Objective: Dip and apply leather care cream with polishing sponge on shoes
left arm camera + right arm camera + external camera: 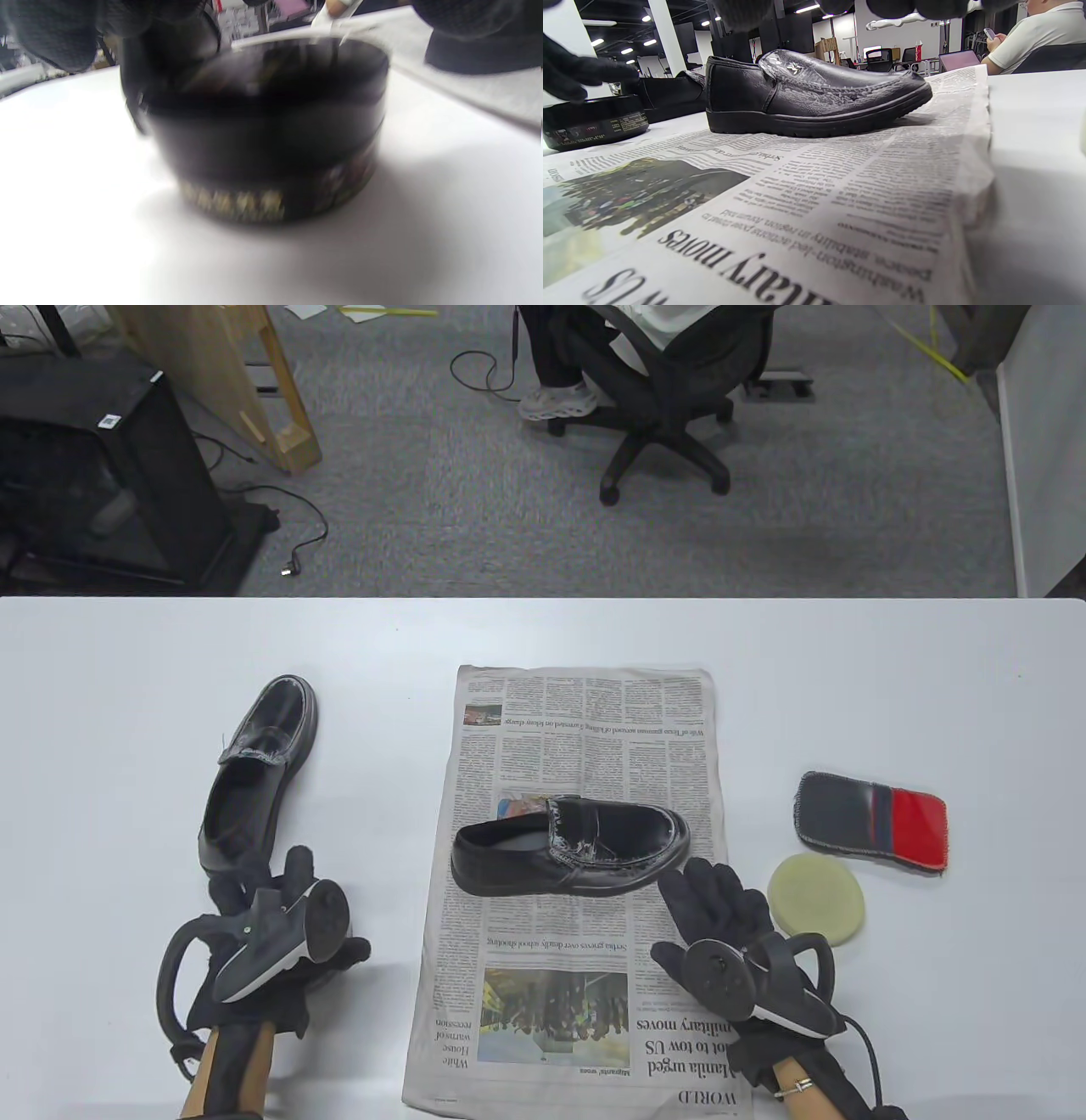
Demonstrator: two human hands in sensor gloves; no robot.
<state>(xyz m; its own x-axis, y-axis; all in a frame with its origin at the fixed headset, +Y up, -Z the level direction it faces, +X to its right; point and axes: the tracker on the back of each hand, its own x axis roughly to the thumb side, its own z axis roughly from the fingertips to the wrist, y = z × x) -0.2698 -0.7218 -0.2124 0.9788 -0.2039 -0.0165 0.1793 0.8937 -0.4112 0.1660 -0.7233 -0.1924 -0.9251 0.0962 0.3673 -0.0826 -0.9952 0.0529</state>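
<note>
- Far left on the counter (102,712): spare black shoe (259,772), toe pointing away.
- Left hand (271,950) sits over a black cream tin (271,140), fingertips on its top; grip itself, can't tell.
- Middle: second shoe (570,846) lies on the newspaper (585,712), toe right.
- Right hand (734,959) hovers spread, holding nothing, just beside the shoe toe.
- Yellow sponge (816,904) is right next to it, with a grey-red cloth (872,820) beyond.

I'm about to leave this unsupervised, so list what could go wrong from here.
1. The tin stands on bare table, off the newspaper; spilled cream may smear it.
2. The sponge lies untouched beside the right hand, which could knock it.
</note>
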